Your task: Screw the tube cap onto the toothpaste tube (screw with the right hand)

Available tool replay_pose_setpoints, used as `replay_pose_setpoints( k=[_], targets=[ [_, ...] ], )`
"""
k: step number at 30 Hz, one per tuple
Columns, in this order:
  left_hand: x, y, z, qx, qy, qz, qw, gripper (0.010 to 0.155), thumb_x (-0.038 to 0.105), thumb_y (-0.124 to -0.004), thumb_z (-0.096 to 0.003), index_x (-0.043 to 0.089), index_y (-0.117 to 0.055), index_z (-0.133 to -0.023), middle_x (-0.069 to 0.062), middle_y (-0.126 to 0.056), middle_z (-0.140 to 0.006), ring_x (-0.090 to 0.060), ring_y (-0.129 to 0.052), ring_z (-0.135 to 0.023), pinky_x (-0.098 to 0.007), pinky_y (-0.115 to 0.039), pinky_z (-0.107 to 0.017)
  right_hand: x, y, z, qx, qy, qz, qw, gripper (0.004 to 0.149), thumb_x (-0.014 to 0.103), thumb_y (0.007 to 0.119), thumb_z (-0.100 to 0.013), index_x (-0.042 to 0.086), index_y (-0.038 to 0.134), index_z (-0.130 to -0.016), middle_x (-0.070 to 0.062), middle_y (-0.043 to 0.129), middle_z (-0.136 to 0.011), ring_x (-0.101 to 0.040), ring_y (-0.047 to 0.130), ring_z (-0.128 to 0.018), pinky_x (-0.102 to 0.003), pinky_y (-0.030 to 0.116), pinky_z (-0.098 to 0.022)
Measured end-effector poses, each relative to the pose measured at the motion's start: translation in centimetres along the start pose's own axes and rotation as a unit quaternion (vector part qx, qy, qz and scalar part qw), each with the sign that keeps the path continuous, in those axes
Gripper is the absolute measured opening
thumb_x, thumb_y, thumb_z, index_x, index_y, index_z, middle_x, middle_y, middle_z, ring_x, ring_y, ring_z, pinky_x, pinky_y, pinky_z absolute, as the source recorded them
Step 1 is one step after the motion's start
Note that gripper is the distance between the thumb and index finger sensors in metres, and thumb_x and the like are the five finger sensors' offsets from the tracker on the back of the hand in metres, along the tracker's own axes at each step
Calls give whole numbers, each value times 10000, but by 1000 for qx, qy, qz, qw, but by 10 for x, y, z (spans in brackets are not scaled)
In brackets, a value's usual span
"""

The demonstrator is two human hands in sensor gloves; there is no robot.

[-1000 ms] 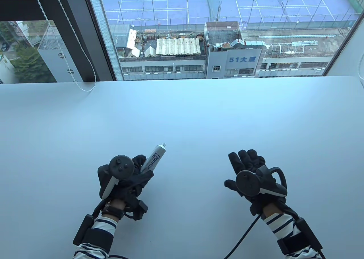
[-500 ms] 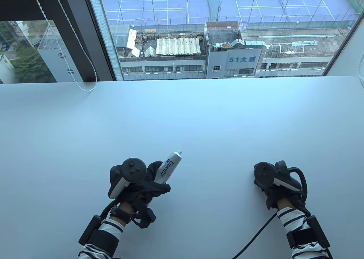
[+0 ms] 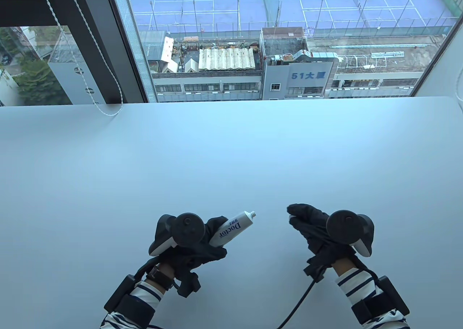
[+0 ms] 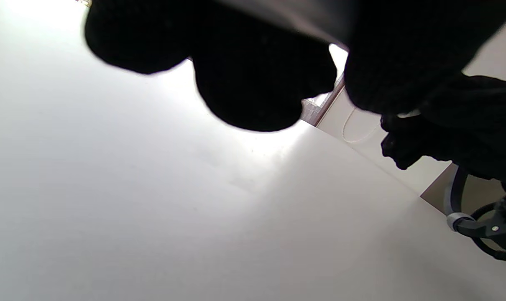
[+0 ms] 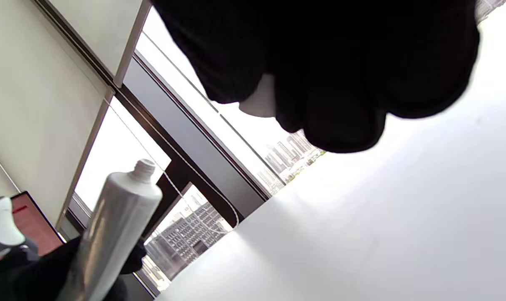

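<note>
My left hand (image 3: 202, 240) grips a white toothpaste tube (image 3: 231, 230) marked "Doctor". Its bare threaded nozzle (image 3: 253, 213) points up and to the right, above the table. The tube also shows in the right wrist view (image 5: 111, 225), nozzle uncapped. My right hand (image 3: 307, 222) is just right of the nozzle, fingers bunched and pointing left at it. In the right wrist view a small white cap (image 5: 259, 100) sits pinched between my gloved fingertips (image 5: 336, 121). A short gap separates cap and nozzle. In the left wrist view my left fingers (image 4: 244, 83) are dark and close over the tube.
The white table (image 3: 231, 155) runs to a window at the back. A blind cord (image 3: 105, 110) hangs onto the table's far left edge. A black cable (image 3: 300, 303) trails from my right wrist toward the bottom edge.
My right hand closed from flat on the table, lifted and swung left toward the nozzle with the cap. My left hand moved right and nearer with the tube, tilting it lower.
</note>
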State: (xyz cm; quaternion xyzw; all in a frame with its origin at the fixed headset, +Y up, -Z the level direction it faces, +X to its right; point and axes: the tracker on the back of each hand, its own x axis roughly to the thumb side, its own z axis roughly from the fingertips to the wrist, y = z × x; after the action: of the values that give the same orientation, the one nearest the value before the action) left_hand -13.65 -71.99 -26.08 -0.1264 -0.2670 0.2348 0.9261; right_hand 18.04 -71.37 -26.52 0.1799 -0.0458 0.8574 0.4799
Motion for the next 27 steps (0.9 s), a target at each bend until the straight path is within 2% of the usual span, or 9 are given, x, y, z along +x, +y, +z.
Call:
replay_pose_setpoints(
  k=[2, 4, 7, 11, 17, 22, 23, 25, 27],
  targets=[
    [7, -3, 0, -5, -14, -19, 1000, 861, 752, -769, -318, 368, -433, -1011, -126, -842, -794, -304, -948, -545, -454, -794, -468, 4, 7, 1, 1, 1, -65, 998, 403, 143, 822, -514, -8, 808, -887, -267, 925, -730, -404, 988, -558, -566, 844, -411],
    [11, -5, 0, -11, -23, -26, 999, 821, 750, -769, -318, 369, -485, -988, -125, -842, -795, -302, -947, -547, -453, -793, -469, 7, 12, 1, 11, -2, -92, 996, 403, 140, 825, -512, -12, 813, -885, -270, 931, -728, -408, 992, -556, -564, 850, -405],
    [15, -9, 0, -19, -31, -26, 999, 820, 748, -770, -319, 369, -486, -988, -127, -843, -794, -303, -947, -546, -454, -793, -468, 11, 18, 2, 37, -27, -66, 997, 403, 145, 823, -516, -2, 810, -891, -263, 926, -740, -402, 989, -570, -560, 849, -418],
    [16, -13, -1, -31, -36, -24, 999, 818, 744, -773, -318, 369, -489, -988, -128, -844, -793, -303, -947, -547, -455, -793, -468, 13, 24, 2, 60, -43, -75, 994, 398, 136, 825, -513, -6, 817, -884, -267, 925, -736, -406, 987, -562, -561, 848, -414],
    [19, -15, -1, -34, -41, -43, 998, 817, 740, -777, -319, 368, -492, -989, -130, -843, -796, -302, -947, -549, -457, -791, -469, 14, 26, 1, 80, -43, -40, 995, 383, 156, 766, -542, -56, 819, -857, -266, 942, -617, -344, 972, -434, -535, 843, -325],
    [19, -15, -1, -33, -45, -45, 997, 815, 739, -776, -318, 372, -491, -987, -129, -842, -796, -301, -947, -551, -457, -791, -471, 13, 28, 3, 78, -46, -18, 996, 445, 273, 689, -580, -72, 827, -825, -247, 931, -549, -342, 936, -372, -546, 796, -296],
    [19, -15, -1, -36, -45, -39, 998, 817, 738, -777, -318, 370, -491, -989, -131, -842, -796, -303, -946, -551, -458, -790, -471, 11, 29, 4, 79, -42, -26, 996, 492, 318, 658, -588, -73, 814, -843, -254, 924, -565, -358, 928, -387, -554, 785, -306],
    [19, -15, -1, -30, -42, -49, 997, 815, 737, -777, -318, 371, -492, -988, -130, -842, -796, -302, -947, -550, -457, -791, -470, 5, 28, 3, 92, -30, -53, 994, 645, 422, 568, -615, -105, 693, -965, -284, 897, -605, -394, 904, -420, -576, 754, -324],
    [19, -14, 0, -27, -39, -51, 998, 815, 736, -777, -319, 370, -490, -988, -130, -842, -796, -302, -945, -553, -457, -790, -471, 1, 27, 2, 118, -21, -89, 989, 643, 408, 574, -641, -113, 593, -1018, -305, 859, -643, -410, 882, -448, -587, 736, -338]
  ],
)
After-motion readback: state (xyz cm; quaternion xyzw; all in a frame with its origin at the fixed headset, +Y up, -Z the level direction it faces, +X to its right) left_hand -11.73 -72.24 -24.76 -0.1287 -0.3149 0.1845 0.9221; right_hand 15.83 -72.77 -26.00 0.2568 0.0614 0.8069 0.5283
